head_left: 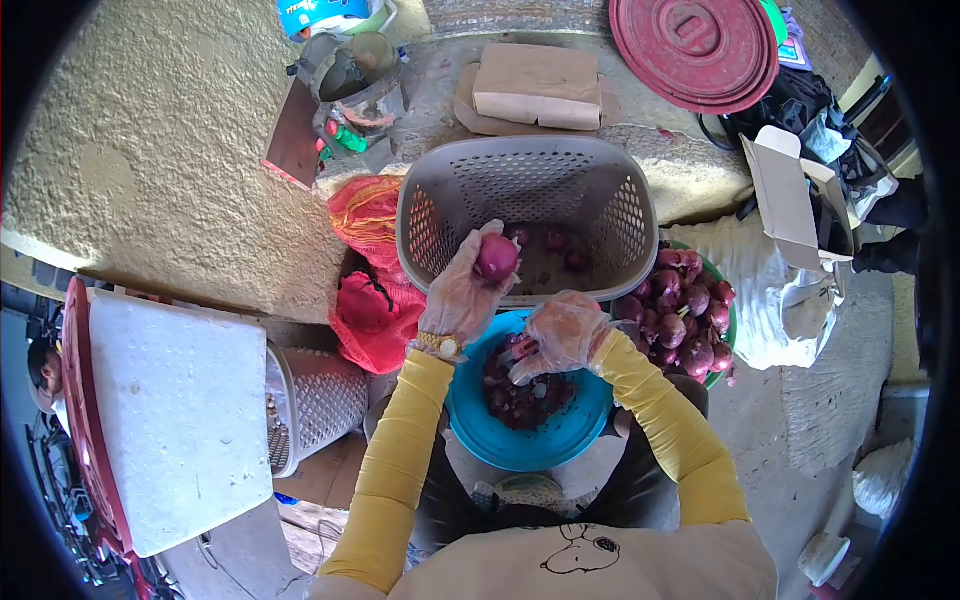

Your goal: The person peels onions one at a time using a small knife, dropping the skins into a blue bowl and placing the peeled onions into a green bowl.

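Observation:
In a clear plastic glove, my left hand (466,290) holds a smooth purple onion (497,258) over the near rim of a grey plastic basket (520,150). A few more onions (556,239) lie at the bottom of that basket. My right hand (562,332), also gloved, is above a blue basin (520,455) with its fingers curled; a small dark object shows at the fingertips, too small to name. Dark red onion peels and scraps (530,402) are in the basin. To the right, a green basin (712,378) is heaped with red onions (685,310).
Red mesh sacks (375,310) lie left of the basket. Behind are a cardboard box (537,84) and a red lid (693,50). A white foam box (175,420) and a perforated bin (325,400) stand left, a white sack (760,290) right.

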Action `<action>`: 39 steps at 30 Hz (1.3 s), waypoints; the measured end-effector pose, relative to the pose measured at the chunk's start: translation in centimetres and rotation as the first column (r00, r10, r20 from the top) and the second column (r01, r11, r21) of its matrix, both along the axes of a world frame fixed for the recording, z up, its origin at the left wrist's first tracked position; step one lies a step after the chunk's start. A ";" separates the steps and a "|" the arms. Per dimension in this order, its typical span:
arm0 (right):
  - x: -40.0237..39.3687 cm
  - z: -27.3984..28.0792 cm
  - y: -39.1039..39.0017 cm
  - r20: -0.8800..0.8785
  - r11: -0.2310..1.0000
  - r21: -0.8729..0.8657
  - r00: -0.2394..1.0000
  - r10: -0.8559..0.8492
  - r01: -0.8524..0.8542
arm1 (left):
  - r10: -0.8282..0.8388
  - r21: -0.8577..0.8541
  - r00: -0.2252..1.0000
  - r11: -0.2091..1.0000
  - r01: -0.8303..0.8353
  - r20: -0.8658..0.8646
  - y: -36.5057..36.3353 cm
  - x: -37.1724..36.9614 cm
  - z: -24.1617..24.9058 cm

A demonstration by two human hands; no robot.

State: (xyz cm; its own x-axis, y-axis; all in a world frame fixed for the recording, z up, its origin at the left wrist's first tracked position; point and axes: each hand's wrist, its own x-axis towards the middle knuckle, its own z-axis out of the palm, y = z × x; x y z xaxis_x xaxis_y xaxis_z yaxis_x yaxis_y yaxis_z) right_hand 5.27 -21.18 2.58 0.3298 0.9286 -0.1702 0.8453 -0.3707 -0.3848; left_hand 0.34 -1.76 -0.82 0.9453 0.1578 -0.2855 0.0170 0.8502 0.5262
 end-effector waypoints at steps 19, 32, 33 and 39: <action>2.0 1.3 -1.0 -0.179 0.873 0.323 0.929 -0.322 0.365 | -0.270 -0.020 0.963 0.963 0.270 -0.007 0.4 0.3 0.9; 2.5 0.4 -1.1 -0.055 0.858 0.244 0.889 -0.454 0.453 | -0.173 -0.010 0.985 0.985 0.173 0.026 -1.1 0.1 -0.6; 2.5 0.7 -1.1 -0.074 0.867 0.194 0.888 -0.454 0.460 | -0.173 -0.010 0.985 0.985 0.173 0.026 -1.2 0.1 -0.5; 2.3 1.0 -1.1 -0.173 0.843 0.249 0.878 -0.446 0.477 | -0.179 -0.020 0.982 0.983 0.181 0.063 -1.3 0.1 -0.2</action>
